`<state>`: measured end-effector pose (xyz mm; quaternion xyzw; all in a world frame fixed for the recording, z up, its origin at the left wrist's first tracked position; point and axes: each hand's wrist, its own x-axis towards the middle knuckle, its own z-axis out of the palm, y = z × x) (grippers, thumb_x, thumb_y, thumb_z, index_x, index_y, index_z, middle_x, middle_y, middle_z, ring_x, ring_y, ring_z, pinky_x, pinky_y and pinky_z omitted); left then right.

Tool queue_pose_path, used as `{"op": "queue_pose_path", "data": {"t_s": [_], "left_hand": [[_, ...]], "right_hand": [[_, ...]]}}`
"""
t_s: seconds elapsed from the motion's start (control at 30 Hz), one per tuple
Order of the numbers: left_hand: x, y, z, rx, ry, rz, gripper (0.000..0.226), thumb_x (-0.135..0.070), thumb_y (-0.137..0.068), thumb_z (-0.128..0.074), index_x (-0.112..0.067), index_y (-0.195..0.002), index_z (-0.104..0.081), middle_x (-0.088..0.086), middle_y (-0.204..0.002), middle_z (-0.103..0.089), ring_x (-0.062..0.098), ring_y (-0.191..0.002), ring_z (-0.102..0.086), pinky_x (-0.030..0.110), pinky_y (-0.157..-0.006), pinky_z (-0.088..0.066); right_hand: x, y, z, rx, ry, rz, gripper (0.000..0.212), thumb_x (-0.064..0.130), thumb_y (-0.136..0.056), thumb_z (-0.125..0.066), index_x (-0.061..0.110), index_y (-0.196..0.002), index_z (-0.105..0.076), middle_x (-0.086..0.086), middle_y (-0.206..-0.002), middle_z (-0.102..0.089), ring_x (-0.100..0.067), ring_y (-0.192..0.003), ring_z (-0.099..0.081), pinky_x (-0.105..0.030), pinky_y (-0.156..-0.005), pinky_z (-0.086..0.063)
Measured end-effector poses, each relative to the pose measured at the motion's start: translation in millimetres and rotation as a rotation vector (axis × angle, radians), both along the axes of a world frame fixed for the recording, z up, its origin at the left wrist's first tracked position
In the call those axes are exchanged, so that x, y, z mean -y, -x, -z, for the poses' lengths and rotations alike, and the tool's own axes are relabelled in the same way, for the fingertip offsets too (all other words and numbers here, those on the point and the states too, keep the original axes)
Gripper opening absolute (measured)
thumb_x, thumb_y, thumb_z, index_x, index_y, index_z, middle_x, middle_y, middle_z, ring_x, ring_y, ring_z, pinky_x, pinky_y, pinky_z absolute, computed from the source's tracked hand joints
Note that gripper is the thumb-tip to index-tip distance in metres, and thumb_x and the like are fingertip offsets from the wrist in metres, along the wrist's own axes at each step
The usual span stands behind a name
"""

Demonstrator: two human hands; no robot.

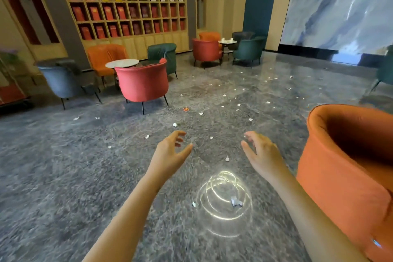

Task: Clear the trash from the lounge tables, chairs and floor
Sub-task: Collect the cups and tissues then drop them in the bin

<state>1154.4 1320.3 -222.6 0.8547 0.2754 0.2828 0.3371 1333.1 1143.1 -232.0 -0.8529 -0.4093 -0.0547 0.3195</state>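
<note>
Your left hand (170,151) and right hand (262,152) hover empty, fingers loosely spread. The nearest paper scrap (227,158) lies on the grey floor (63,176) between them, nearer your right. More scraps (236,201) lie closer to your feet, and an orange armchair (340,176) crowds your right arm.

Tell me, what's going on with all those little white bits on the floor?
A person is tidying a lounge. The left hand and the right hand reach out in front, both open and holding nothing. Small paper scraps lie scattered over the grey floor, some close to the hands, next to an orange chair. No scrap is in a hand yet.
</note>
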Motion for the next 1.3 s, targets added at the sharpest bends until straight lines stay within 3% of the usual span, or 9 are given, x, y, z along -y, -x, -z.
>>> {"op": "queue_pose_path", "data": {"t_s": [0.27, 0.43, 0.53, 0.73, 1.07, 1.3], "left_hand": [[-158.8, -191.8, 9.7, -0.085, -0.161, 0.042, 0.029, -0.031, -0.088, -0.061, -0.013, -0.111, -0.063, 0.001, -0.112, -0.064, 0.015, -0.105, -0.057, 0.02, -0.085, -0.036], [-275.3, -327.5, 44.7, -0.122, -0.261, 0.055, 0.029, -0.03, -0.086, -0.063, -0.011, -0.109, -0.063, 0.003, -0.111, -0.065, 0.019, -0.106, -0.057, 0.026, -0.089, -0.039], [-353.2, -412.4, 43.8, -0.181, -0.292, 0.065, 0.038, -0.033, -0.087, -0.061, -0.011, -0.118, -0.058, 0.006, -0.117, -0.061, 0.021, -0.109, -0.056, 0.031, -0.09, -0.042], [-503.1, -556.0, 17.1, -0.265, -0.353, 0.009, 0.054, -0.039, -0.089, -0.057, -0.014, -0.134, -0.044, 0.006, -0.134, -0.051, 0.023, -0.123, -0.047, 0.036, -0.099, -0.038], [-754.6, -791.5, 62.4, -0.305, -0.396, -0.025, 0.066, -0.039, -0.088, -0.057, -0.009, -0.142, -0.035, 0.01, -0.14, -0.045, 0.027, -0.128, -0.042, 0.038, -0.102, -0.035], [-931.1, -967.0, 41.3, -0.396, -0.481, 0.033, 0.066, -0.043, -0.089, -0.054, -0.008, -0.142, -0.034, 0.009, -0.142, -0.043, 0.025, -0.129, -0.04, 0.035, -0.103, -0.032]], "right_hand": [[-126.3, -179.5, 13.8, 0.144, 0.035, 0.153, 0.026, 0.027, -0.093, -0.051, 0.008, -0.109, -0.061, -0.008, -0.107, -0.062, -0.03, -0.102, -0.053, -0.04, -0.086, -0.037], [-237.9, -317.7, 50.9, 0.148, 0.089, 0.142, 0.029, 0.028, -0.093, -0.052, 0.01, -0.114, -0.059, -0.008, -0.113, -0.062, -0.029, -0.107, -0.054, -0.039, -0.091, -0.033], [-309.1, -410.2, 55.0, 0.161, 0.156, 0.102, 0.038, 0.033, -0.094, -0.048, 0.011, -0.126, -0.052, -0.006, -0.126, -0.057, -0.025, -0.117, -0.05, -0.038, -0.096, -0.031], [-473.3, -570.0, 31.3, 0.142, 0.272, 0.022, 0.056, 0.044, -0.096, -0.037, 0.019, -0.145, -0.025, -0.006, -0.152, -0.025, -0.02, -0.14, -0.023, -0.04, -0.11, -0.018], [-743.4, -817.3, 61.2, 0.305, 0.483, -0.017, 0.063, 0.052, -0.094, -0.034, 0.022, -0.147, -0.016, -0.005, -0.153, -0.021, -0.021, -0.14, -0.021, -0.042, -0.11, -0.02], [-869.0, -990.1, 52.8, 0.197, 0.554, 0.135, 0.067, 0.058, -0.092, -0.034, 0.025, -0.147, -0.015, -0.005, -0.155, -0.019, -0.023, -0.14, -0.02, -0.045, -0.112, -0.019]]}}
